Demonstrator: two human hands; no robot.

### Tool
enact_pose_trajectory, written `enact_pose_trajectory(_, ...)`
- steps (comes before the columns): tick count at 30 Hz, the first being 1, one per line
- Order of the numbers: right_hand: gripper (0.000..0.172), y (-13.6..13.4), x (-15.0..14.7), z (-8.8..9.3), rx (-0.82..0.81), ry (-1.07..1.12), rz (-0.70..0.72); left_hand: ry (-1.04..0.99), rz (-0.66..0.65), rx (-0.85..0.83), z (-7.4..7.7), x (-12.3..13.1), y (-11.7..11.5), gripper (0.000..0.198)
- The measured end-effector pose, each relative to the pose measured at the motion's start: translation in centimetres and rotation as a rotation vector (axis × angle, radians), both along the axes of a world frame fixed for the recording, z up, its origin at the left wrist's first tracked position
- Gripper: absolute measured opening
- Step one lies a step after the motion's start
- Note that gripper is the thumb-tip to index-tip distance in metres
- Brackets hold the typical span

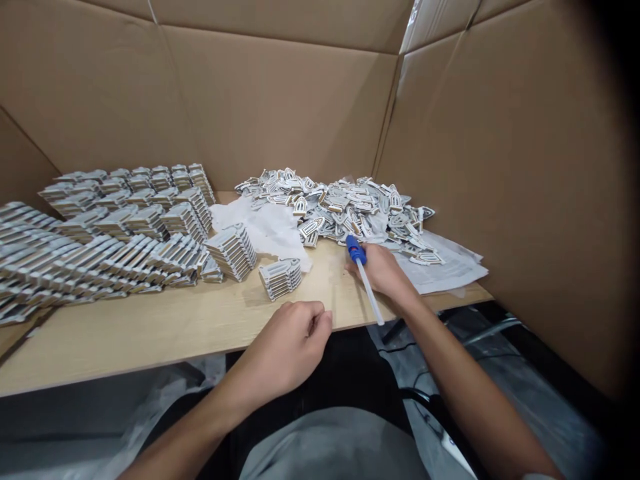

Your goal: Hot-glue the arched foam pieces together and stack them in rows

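Note:
My right hand [383, 270] is wrapped round a blue glue gun [356, 249], its nozzle pointing away from me and hidden from view. A whitish glue stick [371, 293] juts from its back end towards me. Just beyond lies a loose heap of small white window-shaped pieces [345, 200] with brown edges. At the table's front edge my left hand [293, 340] is closed, its fingers curled under; what they hold, if anything, is hidden. A short stack of the same pieces [281, 279] stands beyond that hand, with a taller stack [233, 252] to its left.
Many neat stacks of these pieces [125, 220] fill the table's left side. White paper sheets [453, 267] lie under and beside the heap. Cardboard walls [280, 100] enclose the wooden table [165, 327] at the back and right. Cables [420, 393] hang below at the right.

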State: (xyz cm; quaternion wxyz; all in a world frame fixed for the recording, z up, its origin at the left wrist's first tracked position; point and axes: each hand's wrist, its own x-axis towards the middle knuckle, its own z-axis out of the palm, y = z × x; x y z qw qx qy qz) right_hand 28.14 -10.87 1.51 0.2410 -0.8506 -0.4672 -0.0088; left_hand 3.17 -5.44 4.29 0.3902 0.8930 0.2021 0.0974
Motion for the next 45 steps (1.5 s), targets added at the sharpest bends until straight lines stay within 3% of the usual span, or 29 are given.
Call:
enact_pose_trajectory(2,0.007,0.1,-0.4,-0.2,0.002,-0.009,0.005,-0.026,0.0,0.002,-0.3,0.3,0.2,0.043)
enact_pose_trajectory(10,0.01,-1.1,0.1,1.0,0.043,0.033,0.112,-0.105,-0.024,-0.177,-2.0,1.5,1.0,0.045)
enact_pose_trajectory(15,0.013,-2.7,3.7,2.3,0.082,-0.014,-0.092,-0.117,-0.063,-0.3,-2.3,1.8,1.8,0.047)
enact_pose_trajectory(20,0.015,-4.8,7.3,2.8,0.017,-0.07,-0.298,-0.087,-0.112,-0.312,-2.4,1.7,2.2,0.048)
enact_pose_trajectory(26,0.014,-5.6,8.6,2.6,-0.025,-0.067,-0.191,-0.125,-0.137,-0.337,-2.9,2.0,2.9,0.048)
enact_pose_trajectory(34,0.018,-4.4,8.2,1.7,0.1,-0.052,-0.215,-0.153,-0.144,-0.342,-3.0,1.8,3.0,0.049)
enact_pose_trajectory(41,0.023,-4.7,6.7,3.5,0.286,-0.042,-0.317,-0.15,-0.142,-0.383,-3.4,1.9,3.2,0.047)
enact_pose_trajectory(43,0.025,-5.0,5.5,4.3,0.34,-0.022,-0.261,-0.153,-0.134,-0.425,-3.5,2.0,3.1,0.048)
enact_pose_trajectory(45,0.028,-5.3,3.5,5.0,0.437,0.065,-0.062,-0.171,-0.142,-0.486,-3.5,2.1,2.9,0.051)
